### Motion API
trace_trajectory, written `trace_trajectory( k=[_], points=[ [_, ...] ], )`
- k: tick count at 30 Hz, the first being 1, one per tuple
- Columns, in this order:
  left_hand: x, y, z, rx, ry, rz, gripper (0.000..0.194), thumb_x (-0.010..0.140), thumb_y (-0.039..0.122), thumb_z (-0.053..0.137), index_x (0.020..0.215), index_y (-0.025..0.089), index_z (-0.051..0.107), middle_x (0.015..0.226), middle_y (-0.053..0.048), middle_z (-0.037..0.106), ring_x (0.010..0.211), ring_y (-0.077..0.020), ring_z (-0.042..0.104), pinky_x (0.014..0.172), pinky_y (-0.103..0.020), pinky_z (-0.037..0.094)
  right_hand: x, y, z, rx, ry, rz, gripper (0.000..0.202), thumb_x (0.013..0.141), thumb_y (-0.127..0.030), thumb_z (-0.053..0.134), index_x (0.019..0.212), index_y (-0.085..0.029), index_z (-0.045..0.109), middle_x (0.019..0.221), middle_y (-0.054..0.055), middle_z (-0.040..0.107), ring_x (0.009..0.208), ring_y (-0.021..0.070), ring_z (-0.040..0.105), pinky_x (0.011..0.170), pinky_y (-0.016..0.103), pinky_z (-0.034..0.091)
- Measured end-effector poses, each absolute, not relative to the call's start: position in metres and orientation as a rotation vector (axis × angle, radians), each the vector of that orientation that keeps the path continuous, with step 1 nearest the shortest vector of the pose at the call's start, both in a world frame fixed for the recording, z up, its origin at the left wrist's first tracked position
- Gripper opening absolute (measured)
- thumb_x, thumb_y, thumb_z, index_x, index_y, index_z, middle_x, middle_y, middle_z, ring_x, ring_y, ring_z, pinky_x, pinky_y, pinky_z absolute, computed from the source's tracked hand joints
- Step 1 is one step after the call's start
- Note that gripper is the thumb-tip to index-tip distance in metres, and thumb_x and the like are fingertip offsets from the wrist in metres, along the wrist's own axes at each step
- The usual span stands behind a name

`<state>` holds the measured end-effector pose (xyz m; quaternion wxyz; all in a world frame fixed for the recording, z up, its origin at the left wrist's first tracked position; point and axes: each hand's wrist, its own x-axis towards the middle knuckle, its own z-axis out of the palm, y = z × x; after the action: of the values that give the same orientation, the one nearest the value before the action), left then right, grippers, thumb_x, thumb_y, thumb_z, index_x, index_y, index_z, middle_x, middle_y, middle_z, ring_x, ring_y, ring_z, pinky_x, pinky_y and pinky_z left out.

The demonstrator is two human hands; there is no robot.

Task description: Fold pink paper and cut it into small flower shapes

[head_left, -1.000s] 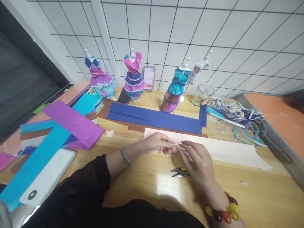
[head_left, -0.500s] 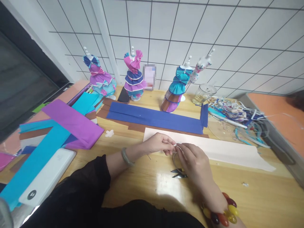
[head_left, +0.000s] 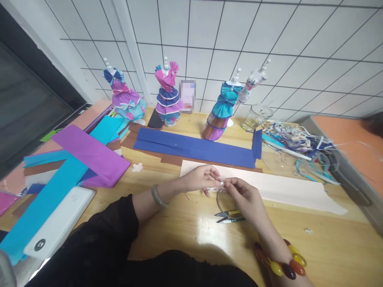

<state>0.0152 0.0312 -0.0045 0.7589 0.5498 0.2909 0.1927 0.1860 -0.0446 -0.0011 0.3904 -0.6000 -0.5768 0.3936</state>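
My right hand (head_left: 243, 195) pinches a small white piece (head_left: 222, 183) between thumb and fingertips; its kind is too small to make out. Close beside it, my left hand (head_left: 202, 179) has its fingers curved and apart, with nothing clearly held. Both hands are over the near edge of a long pale pink strip (head_left: 287, 189). Below my right hand lie small scissors (head_left: 229, 217) with dark blades and yellow and green on the handles, partly covered by the hand. A thin grey loop (head_left: 219, 201) curves beside them.
Long blue strips (head_left: 191, 147) lie behind the pink one. Dressed mini mannequins (head_left: 223, 107) and a glass jar (head_left: 257, 117) stand along the wall. Scraps (head_left: 296, 137) are piled at right. Purple (head_left: 92, 155) and turquoise strips and a white power bank (head_left: 61, 221) lie at left.
My left fingers have spread and come away from the right fingertips. My right hand has turned slightly, showing more of the scissors and the grey loop.
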Motion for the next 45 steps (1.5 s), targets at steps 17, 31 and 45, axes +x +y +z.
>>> trace_trajectory(
  k=[17, 31, 45],
  points=[
    [0.017, 0.028, -0.008, 1.303, 0.605, 0.549, 0.055, 0.068, 0.021, 0.065, 0.12, 0.022, 0.045, 0.128, -0.014, 0.043, 0.064, -0.0046, 0.054, 0.052, -0.02, 0.044, 0.184, -0.047, 0.002, -1.519, -1.655, 0.867, 0.023, 0.088, -0.034, 0.048, 0.078, -0.018, 0.06, 0.075, 0.004, 0.062, 0.071, 0.0178, 0.057, 0.065, 0.029, 0.044],
    [0.021, 0.029, -0.015, 1.133, 0.508, 0.431, 0.046, 0.063, 0.033, 0.072, 0.099, 0.012, 0.053, 0.08, -0.007, 0.062, 0.067, -0.0148, 0.063, 0.066, -0.031, 0.048, 0.189, -0.048, 0.006, -1.42, -1.73, 0.796, 0.023, 0.089, -0.031, 0.046, 0.078, -0.019, 0.062, 0.08, 0.006, 0.064, 0.075, 0.019, 0.06, 0.07, 0.032, 0.048],
    [0.018, 0.03, -0.015, 1.024, 0.539, 0.297, 0.037, 0.067, 0.043, 0.068, 0.084, 0.01, 0.062, 0.083, -0.009, 0.065, 0.07, -0.0148, 0.063, 0.067, -0.03, 0.048, 0.186, -0.049, 0.009, -1.385, -2.031, 0.395, 0.014, 0.089, -0.019, 0.045, 0.09, -0.018, 0.059, 0.079, 0.007, 0.061, 0.072, 0.0184, 0.06, 0.065, 0.031, 0.049]
  ],
)
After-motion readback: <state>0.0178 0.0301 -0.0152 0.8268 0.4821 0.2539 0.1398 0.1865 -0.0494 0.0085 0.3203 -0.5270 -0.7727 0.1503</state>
